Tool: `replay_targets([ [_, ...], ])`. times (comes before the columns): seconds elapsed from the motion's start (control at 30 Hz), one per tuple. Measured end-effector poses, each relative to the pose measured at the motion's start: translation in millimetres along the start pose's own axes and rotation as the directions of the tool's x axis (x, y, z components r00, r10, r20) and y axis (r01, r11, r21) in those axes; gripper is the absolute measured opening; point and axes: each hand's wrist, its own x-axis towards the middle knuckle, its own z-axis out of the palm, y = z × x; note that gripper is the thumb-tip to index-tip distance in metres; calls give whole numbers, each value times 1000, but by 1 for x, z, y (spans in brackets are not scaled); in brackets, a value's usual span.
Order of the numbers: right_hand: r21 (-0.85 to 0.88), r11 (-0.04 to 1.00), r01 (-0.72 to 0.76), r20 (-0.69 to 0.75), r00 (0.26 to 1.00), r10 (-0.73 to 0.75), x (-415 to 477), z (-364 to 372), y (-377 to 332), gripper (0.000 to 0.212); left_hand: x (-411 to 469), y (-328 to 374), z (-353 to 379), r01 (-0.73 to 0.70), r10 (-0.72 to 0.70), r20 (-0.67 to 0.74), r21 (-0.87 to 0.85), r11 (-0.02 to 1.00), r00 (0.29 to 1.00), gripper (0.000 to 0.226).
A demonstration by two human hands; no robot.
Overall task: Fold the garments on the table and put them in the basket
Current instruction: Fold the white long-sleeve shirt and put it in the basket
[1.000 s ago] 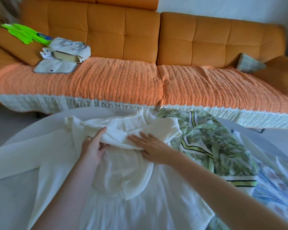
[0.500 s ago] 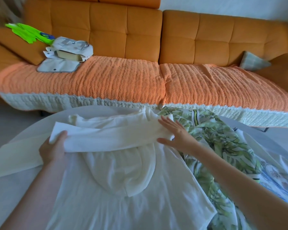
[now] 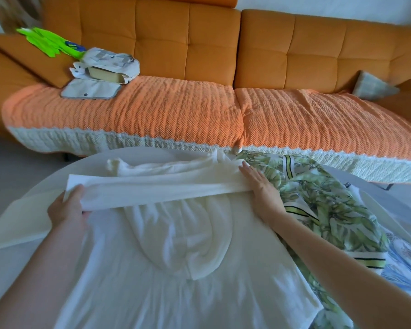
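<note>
The hoodie [image 3: 176, 269] lies flat on the table [image 3: 93, 160] at mid-frame, its sleeve [image 3: 157, 193] stretched across, the left hand [image 3: 68, 207] gripping one end and the right hand [image 3: 261, 188] pressing flat-fingered on the other.

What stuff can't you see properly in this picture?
- The basket: nowhere in the head view.
- Fingertips of the left hand: tucked under the white garment's sleeve.
- The blue flowery garment: cut off by the right edge, partly under the leaf-print garment.
- The table: mostly covered by clothes.
</note>
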Motion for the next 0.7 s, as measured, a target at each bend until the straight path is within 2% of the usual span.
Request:
replay_targets([
  [0.07,-151,978,146,92,987,-134,1,7,6,64,1,-5,-3,-26,27,-5,115,993,1000,37],
  [0.1,-196,966,169,118,982,-147,2,10,9,60,2,-6,-6,-37,36,12,183,982,999,35],
  [0.2,-310,944,114,173,983,-62,2,8,12,58,9,-7,-14,-71,51,62,367,927,997,28],
  [0.27,-368,922,125,258,966,-28,3,5,8,59,9,-5,-19,-125,104,71,468,875,992,31],
  [0.3,-326,940,99,312,950,9,6,6,7,59,7,-5,-22,-167,145,84,545,822,986,36],
  [0.33,-213,977,14,370,927,67,11,6,5,56,4,-4,-23,-208,180,108,610,764,978,40],
  [0.37,-11,986,-167,418,895,157,20,3,3,51,2,-4,-24,-234,199,128,647,725,972,42],
  [0.4,211,913,-350,437,869,232,30,-2,-2,45,1,-6,-23,-243,204,137,663,708,969,42],
  [0.43,402,798,-450,394,871,293,41,-5,-4,40,1,-7,-22,-250,216,135,671,698,967,39],
  [0.47,505,727,-465,321,883,341,50,-8,-5,36,1,-8,-20,-260,236,130,679,687,963,36],
  [0.5,504,744,-438,248,899,361,58,-12,-6,35,0,-9,-19,-271,256,126,686,675,958,35],
  [0.57,346,855,-386,169,922,347,69,-15,-1,34,-1,-12,-16,-306,294,137,679,667,946,35],
  [0.63,194,904,-381,185,919,347,76,-15,6,30,-2,-11,-15,-335,326,148,682,650,934,37],
  [0.7,145,913,-381,242,908,341,82,-15,16,23,0,-9,-16,-384,389,174,729,567,904,40],
])
